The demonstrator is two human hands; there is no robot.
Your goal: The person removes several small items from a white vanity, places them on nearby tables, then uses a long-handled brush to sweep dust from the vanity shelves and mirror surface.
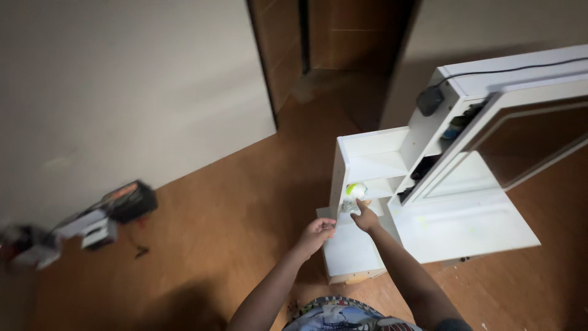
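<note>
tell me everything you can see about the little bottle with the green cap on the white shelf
The small bottle has a clear, pale body and a bright yellow-green cap, and looks like plastic. It stands roughly upright in a lower open compartment of the white shelf unit beside the mirror. The right hand reaches up to its base, fingertips touching or almost touching it. Motion blur hides any finer detail.

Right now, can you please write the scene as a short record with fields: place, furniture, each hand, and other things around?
Place: room with brown wooden floor, pale wall, wooden door
Furniture: white dressing table with mirror and open side shelves
Right hand: touches a small bottle with green cap on a lower shelf
Left hand: near the shelf edge, fingers curled; what it holds, I cannot tell
Other things: black plug with cable on the table top; blurred boxes on the floor by the wall
</note>
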